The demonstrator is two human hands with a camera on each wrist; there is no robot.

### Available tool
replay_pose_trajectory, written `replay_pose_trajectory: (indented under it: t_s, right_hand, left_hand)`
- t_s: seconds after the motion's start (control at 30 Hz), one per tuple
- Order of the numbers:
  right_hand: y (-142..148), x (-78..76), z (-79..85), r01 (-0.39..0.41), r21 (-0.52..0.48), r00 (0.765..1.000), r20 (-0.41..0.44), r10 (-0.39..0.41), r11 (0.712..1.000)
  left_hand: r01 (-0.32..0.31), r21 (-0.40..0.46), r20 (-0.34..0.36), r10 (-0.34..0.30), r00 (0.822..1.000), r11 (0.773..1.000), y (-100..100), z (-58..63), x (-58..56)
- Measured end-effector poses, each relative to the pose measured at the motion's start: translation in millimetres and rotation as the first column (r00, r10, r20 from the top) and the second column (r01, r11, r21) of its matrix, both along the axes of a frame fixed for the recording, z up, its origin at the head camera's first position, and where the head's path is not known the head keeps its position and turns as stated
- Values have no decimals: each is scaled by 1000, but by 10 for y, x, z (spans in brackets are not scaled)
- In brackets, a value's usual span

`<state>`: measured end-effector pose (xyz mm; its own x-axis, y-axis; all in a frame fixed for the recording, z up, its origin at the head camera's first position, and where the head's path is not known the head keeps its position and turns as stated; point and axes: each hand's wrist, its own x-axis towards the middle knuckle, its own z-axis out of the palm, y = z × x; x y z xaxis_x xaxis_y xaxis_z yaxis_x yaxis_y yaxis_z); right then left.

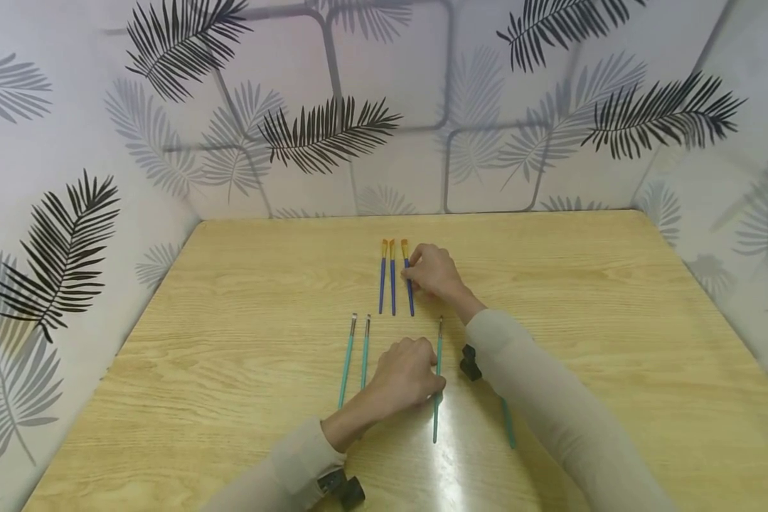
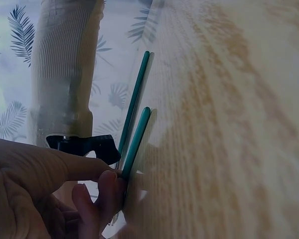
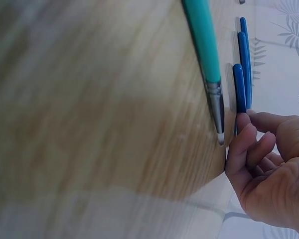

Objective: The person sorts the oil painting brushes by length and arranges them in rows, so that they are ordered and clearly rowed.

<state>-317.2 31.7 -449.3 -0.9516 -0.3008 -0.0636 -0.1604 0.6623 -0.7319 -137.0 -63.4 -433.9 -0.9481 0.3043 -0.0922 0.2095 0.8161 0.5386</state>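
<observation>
My left hand (image 1: 406, 370) pinches the handle of a teal paintbrush (image 1: 436, 423) lying lengthwise on the table, its bristles away from me. Thumb and fingertip close on that handle in the left wrist view, low against the wood. Farther back, my right hand (image 1: 434, 272) pinches a blue paintbrush (image 1: 411, 300) with orange bristles. Two more blue paintbrushes (image 1: 382, 288) lie just left of it, nearly parallel. Left of my left hand are two teal paintbrushes (image 1: 346, 363), partly covered by the wrist. Another teal paintbrush (image 1: 508, 423) shows beneath the right forearm, its upper part hidden.
The wooden table (image 1: 230, 313) reaches back to a wall (image 1: 397, 171) with a leaf pattern. Black wrist cameras (image 1: 342, 489) sit on both sleeves. The right forearm (image 1: 550, 398) stretches across the table's right side.
</observation>
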Motion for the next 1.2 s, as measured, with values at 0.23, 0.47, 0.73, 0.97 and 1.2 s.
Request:
replay_pose_trajectory:
  t_s: [0.23, 0.47, 0.73, 0.97, 1.2]
  right_hand:
    - [-1, 8, 5, 15, 10, 1000, 6, -15, 1000]
    - [72, 42, 38, 26, -19, 999, 24, -26, 999]
    - [255, 134, 205, 52, -112, 998, -20, -54, 992]
    - [417, 270, 284, 82, -205, 996, -23, -89, 975]
    - [545, 369, 289, 59, -211, 997, -27, -66, 976]
  left_hand:
    - [7, 23, 10, -7, 1000, 1000, -4, -5, -4]
    - [21, 32, 17, -22, 1000, 999, 10, 1, 2]
    - [24, 56, 63, -27, 998, 998, 18, 30, -22]
    - [-7, 61, 104, 0, 995, 998, 56, 55, -48]
    - [2, 75, 111, -10, 994, 997, 76, 45, -44]
